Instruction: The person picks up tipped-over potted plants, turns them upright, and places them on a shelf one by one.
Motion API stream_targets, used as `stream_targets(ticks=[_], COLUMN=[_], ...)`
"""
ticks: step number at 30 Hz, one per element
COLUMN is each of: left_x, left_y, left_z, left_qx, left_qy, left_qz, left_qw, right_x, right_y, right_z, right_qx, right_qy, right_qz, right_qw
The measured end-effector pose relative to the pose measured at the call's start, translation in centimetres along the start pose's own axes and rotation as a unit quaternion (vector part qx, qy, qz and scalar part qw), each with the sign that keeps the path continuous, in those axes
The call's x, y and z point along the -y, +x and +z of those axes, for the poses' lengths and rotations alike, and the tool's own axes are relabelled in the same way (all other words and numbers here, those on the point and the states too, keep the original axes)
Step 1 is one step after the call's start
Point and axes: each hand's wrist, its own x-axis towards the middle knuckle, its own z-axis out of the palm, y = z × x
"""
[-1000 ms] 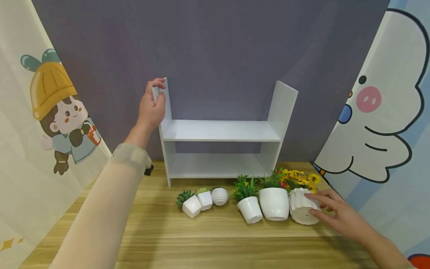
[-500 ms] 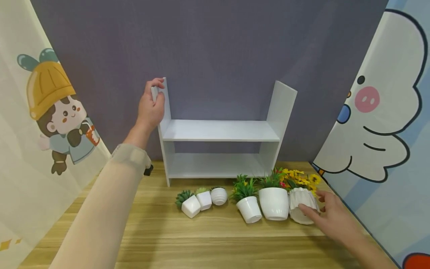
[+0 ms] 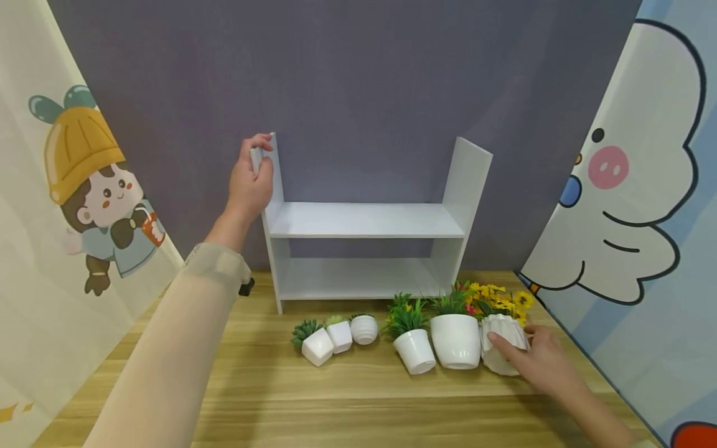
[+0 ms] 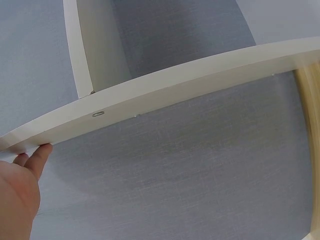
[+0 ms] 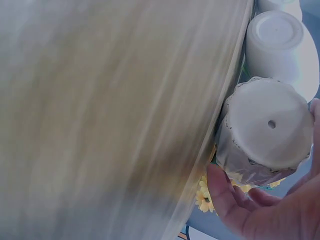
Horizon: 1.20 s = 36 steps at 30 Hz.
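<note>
The left hand (image 3: 250,180) grips the top of the left side panel of a white two-tier shelf (image 3: 366,221); its fingertips also show under the board (image 4: 165,82) in the left wrist view. At the right end of the plant row, the right hand (image 3: 546,364) holds a white ribbed flowerpot (image 3: 500,348), thumb across the near side and fingers round the right side. This pot lies tipped with its yellow flowers (image 3: 498,298) pointing toward the shelf. In the right wrist view, the pot's base (image 5: 267,125) with a small hole faces the camera.
Left of the ribbed pot lie a large smooth white pot (image 3: 456,341) and a slimmer pot (image 3: 414,351) with green leaves. Several small succulents (image 3: 317,346) lie before the shelf on the wooden table (image 3: 336,410). A grey backdrop (image 3: 358,93) stands behind, printed cloths (image 3: 644,186) at the sides.
The right hand has moved left and closed in from the ribbed pot's right side, its thumb now across the pot. The left hand keeps its grip on the shelf panel.
</note>
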Motion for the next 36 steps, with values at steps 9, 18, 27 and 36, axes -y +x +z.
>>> stream_targets(ticks=[9, 18, 27, 36], left_x=[0.05, 0.14, 0.02, 0.21], left_y=[-0.01, 0.05, 0.04, 0.04], left_z=[0.07, 0.11, 0.17, 0.06], left_qx=[-0.004, -0.009, -0.001, -0.004], left_qy=[-0.003, 0.000, -0.001, -0.004], left_qz=[0.001, 0.005, 0.003, 0.003], left_qw=[1.0000, 0.9999, 1.0000, 1.0000], right_x=[0.10, 0.27, 0.22, 0.19], right_y=[0.22, -0.02, 0.09, -0.14], right_z=[0.28, 0.33, 0.30, 0.52], right_qx=[0.026, 0.037, 0.054, 0.055], right_qy=[0.006, 0.016, 0.054, 0.082], right_qz=[0.017, 0.024, 0.024, 0.015], right_qw=[1.000, 0.999, 0.997, 0.995])
